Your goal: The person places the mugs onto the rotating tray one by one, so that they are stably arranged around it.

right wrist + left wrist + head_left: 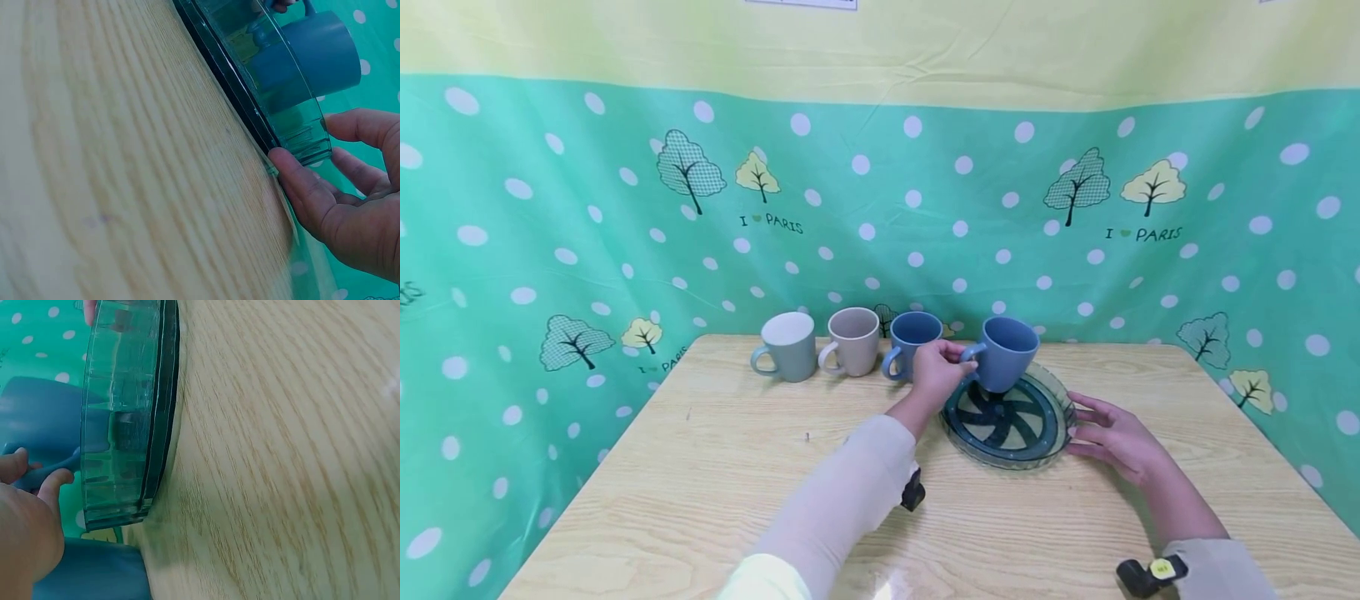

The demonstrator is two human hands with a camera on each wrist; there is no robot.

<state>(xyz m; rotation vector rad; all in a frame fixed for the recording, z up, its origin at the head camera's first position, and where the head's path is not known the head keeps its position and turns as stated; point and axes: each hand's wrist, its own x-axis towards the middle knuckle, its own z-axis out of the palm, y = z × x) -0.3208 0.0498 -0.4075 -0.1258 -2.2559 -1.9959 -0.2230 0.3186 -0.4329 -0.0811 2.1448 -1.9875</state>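
Note:
My left hand (936, 373) pinches the handle of a blue mug (1009, 354) between thumb and fingers. That mug is upright at the back of a round, clear green-tinted tray (1052, 454), its lower part showing through the tray's wall in the left wrist view. Inside the tray is a dark ring with curved spokes. At the tray's right side, my right hand (1112, 437) touches the wall with spread, slightly bent fingers (300, 184), one low near the base and another at the rim. Beside my left hand stands a second blue mug (910, 329), partly hidden by it.
A pinkish-beige mug (855, 343) and a grey-green mug (792, 350) stand further left in the same row, handles to the left. Behind the wooden table (700, 483) hangs a green dotted curtain (917, 200).

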